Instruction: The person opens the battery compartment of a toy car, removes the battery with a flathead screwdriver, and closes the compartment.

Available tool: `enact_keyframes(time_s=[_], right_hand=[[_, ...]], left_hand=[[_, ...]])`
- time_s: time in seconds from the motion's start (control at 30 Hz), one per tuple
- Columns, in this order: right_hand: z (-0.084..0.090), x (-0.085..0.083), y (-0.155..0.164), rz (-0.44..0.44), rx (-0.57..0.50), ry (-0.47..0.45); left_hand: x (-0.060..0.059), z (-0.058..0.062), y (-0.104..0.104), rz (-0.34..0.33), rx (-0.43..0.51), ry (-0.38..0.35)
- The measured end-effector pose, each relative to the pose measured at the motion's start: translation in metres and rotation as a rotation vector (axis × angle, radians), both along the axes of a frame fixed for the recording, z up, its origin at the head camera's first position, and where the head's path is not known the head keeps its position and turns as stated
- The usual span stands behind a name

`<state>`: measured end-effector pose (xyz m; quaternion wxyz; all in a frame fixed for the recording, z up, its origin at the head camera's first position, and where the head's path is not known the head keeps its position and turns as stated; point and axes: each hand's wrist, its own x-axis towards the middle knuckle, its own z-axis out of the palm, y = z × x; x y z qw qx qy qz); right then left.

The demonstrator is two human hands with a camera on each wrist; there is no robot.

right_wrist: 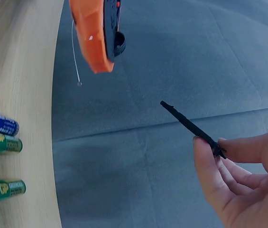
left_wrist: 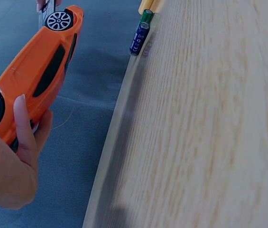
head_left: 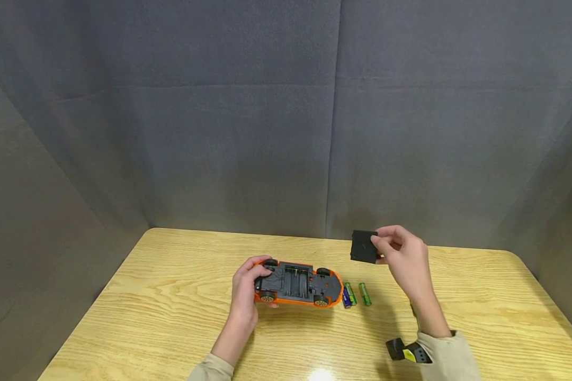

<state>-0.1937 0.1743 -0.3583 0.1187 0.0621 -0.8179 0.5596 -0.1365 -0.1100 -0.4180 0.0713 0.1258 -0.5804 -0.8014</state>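
Nearest, the left hand (head_left: 245, 288) grips the upturned orange toy car (head_left: 297, 284) on the wooden table (head_left: 171, 317), beside three batteries (head_left: 356, 294). Farther back, the right hand (head_left: 402, 256) pinches a black battery cover (head_left: 364, 246) in the air.

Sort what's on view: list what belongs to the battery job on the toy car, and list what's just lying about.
In the job:
car, upside down, held by left hand
black cover, pinched by right hand
three batteries on the table beside the car

Lying about:
table
grey backdrop
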Motion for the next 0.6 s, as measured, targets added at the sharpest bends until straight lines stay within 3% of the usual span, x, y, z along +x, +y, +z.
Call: enact_keyframes(time_s=[0.6], right_hand=[[0.002,0.011,-0.023,0.11,-0.021,0.005]], left_hand=[[-0.001,-0.001,0.001,0.006,0.003,0.003]])
